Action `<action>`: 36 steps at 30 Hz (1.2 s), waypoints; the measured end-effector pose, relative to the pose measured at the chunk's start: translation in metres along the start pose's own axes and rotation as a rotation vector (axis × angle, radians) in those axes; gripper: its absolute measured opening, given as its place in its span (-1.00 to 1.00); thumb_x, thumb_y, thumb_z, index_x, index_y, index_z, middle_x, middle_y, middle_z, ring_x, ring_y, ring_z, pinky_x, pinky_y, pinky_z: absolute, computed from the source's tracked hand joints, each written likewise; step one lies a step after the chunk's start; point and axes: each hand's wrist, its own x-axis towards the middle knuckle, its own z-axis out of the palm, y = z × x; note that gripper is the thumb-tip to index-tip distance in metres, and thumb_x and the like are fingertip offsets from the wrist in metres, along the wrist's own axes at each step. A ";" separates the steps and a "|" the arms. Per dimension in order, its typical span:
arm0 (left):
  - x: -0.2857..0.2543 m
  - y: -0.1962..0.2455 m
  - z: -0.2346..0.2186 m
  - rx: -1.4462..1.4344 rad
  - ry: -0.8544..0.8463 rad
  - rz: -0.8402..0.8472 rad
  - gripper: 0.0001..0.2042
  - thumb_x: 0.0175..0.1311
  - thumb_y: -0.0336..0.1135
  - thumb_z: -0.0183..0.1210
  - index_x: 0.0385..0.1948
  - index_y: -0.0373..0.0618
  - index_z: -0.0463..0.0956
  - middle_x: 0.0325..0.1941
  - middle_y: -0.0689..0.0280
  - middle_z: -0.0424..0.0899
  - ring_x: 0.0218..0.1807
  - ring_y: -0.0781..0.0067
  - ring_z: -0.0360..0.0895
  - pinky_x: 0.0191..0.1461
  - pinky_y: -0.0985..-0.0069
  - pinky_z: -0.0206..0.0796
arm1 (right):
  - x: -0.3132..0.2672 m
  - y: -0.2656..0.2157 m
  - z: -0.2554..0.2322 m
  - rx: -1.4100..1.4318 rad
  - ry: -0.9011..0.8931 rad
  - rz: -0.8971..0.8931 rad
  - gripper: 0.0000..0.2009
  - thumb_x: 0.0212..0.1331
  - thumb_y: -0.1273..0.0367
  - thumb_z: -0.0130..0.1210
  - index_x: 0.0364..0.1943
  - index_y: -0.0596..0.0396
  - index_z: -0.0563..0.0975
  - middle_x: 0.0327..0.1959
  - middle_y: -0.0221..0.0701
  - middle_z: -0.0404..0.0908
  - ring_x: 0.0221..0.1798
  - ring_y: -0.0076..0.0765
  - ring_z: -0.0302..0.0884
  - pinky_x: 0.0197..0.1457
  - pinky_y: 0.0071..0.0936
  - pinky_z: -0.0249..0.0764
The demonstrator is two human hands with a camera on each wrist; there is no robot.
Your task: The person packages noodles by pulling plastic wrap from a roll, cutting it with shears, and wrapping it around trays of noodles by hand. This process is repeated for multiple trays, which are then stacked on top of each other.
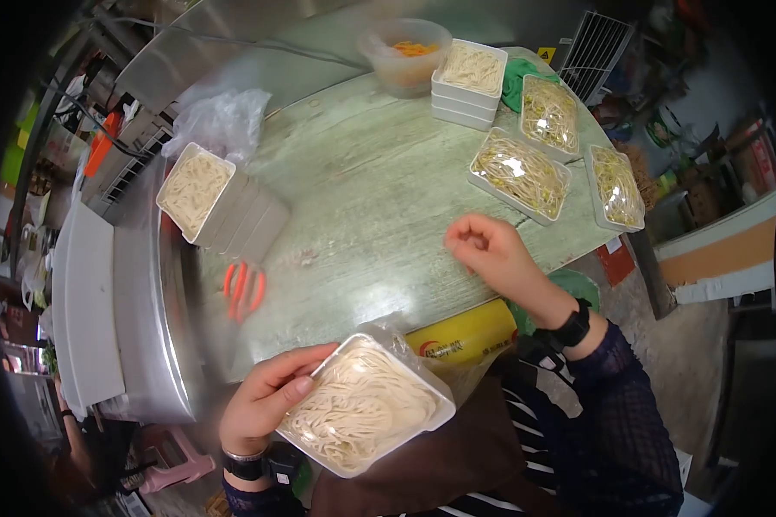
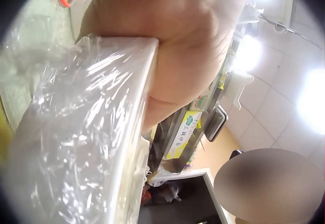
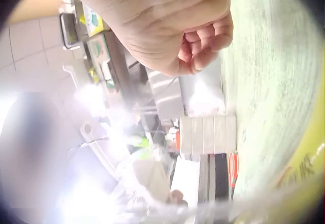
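My left hand grips the left side of a white tray of noodles, thumb over the rim, held tilted near my body. Clear film covers the tray, shiny and wrinkled in the left wrist view. Beside the tray lies a yellow roll of cling film, and loose clear film shows between roll and tray. Raised over the table's right part, my right hand has its fingers curled in toward the thumb. The right wrist view shows this hand with nothing visible in it.
A stack of noodle trays stands at the left by orange-handled scissors and a plastic bag. At the back are a tub with orange shreds and another noodle-tray stack. Wrapped bean-sprout trays lie at the right edge.
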 end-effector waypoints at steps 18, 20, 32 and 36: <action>-0.004 0.003 0.002 -0.006 0.077 0.034 -0.60 0.38 -0.40 0.06 0.21 -0.36 0.39 0.14 0.17 0.57 0.16 0.46 0.48 0.25 0.53 0.26 | 0.010 -0.035 0.021 -0.378 0.041 -0.416 -0.90 0.06 0.52 0.22 -0.32 0.10 0.62 -0.44 -0.45 0.58 -0.51 -0.64 0.40 -0.45 -0.65 0.32; -0.005 0.003 0.000 -0.002 0.093 0.031 -0.60 0.38 -0.40 0.06 0.21 -0.36 0.39 0.14 0.17 0.57 0.16 0.46 0.48 0.26 0.53 0.25 | 0.001 -0.043 0.023 -0.152 -0.164 -0.231 -0.91 0.09 0.49 0.24 -0.30 0.10 0.63 -0.43 -0.50 0.57 -0.48 -0.69 0.37 -0.43 -0.68 0.30; 0.000 0.003 -0.001 0.006 0.072 -0.005 -0.60 0.38 -0.40 0.06 0.21 -0.35 0.40 0.12 0.19 0.59 0.13 0.50 0.49 0.22 0.56 0.27 | -0.008 -0.038 0.051 -0.011 -0.362 -0.066 -0.87 0.15 0.46 0.23 -0.23 0.19 0.62 -0.40 -0.53 0.62 -0.42 -0.76 0.44 -0.35 -0.72 0.38; -0.008 0.002 0.002 0.015 0.088 0.042 -0.60 0.36 -0.42 0.08 0.21 -0.34 0.40 0.08 0.19 0.61 0.08 0.52 0.51 0.19 0.57 0.29 | 0.007 -0.027 0.041 -0.137 -0.247 -0.126 -0.89 0.17 0.48 0.19 -0.25 0.22 0.62 -0.39 -0.52 0.63 -0.39 -0.74 0.46 -0.33 -0.72 0.40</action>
